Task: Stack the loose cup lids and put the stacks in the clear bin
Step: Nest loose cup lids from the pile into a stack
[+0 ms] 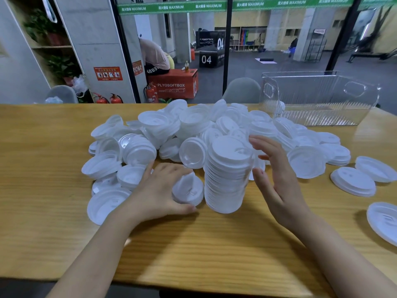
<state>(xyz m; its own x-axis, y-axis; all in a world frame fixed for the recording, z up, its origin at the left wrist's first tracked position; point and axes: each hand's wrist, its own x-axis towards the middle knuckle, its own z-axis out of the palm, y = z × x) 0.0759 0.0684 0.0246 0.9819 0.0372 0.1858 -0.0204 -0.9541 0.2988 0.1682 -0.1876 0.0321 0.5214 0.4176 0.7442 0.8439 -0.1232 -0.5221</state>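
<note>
Gripping one lid (189, 190), the left hand (162, 190) sits just left of the stack (227, 175). Right hand (279, 179), fingers straight, flanks the stack's other side; the bin (318, 97) stands beyond it.

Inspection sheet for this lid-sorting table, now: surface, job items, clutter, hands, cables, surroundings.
Surface: wooden table, bare along the near edge.
Job's things: tall stack of lids upright at centre; loose lid pile behind it; clear bin far right, no stacks seen inside.
Clutter: stray lids lying singly at right.
Grippers: left hand grips a single lid beside the stack; right hand open, fingers straight, next to the stack, contact unclear.
Cables: nothing seen.
Surroundings: glass partition; beyond it a gym floor, fire extinguishers, red box, seated person.
</note>
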